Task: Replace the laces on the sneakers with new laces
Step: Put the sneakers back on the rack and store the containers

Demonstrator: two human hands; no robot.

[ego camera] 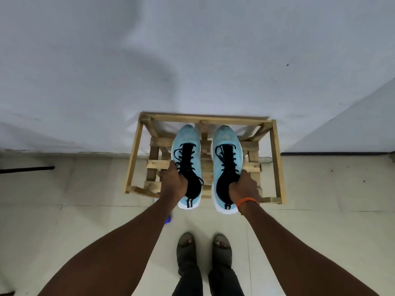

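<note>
At the bottom of the frame, a person stands on pale floor tiles [85, 210] in grey open-toed sandals [186, 244], both bare forearms reaching up toward the middle of the picture. The left hand [174, 182] grips the left sneaker [186, 135] at its collar, fingers curled into the black opening and out of sight. The right hand [244, 186], above an orange wristband [246, 201], grips the right sneaker [226, 135] the same way. The light blue, white-soled sneakers sit side by side just apart at frame centre, toes pointing to the top of the frame and heels nearest the person. Each is threaded with black laces [186, 159] that cross a black tongue.

The pair is over a bare wooden rack [275, 159] of slats and posts, heels past its near edge; whether the soles rest on it cannot be told. A small blue object [168, 220] shows beside the left forearm. A dark rod [27, 168] lies on the floor at the left edge. The rack stands against a plain white wall [192, 50] filling the upper half of the frame.
</note>
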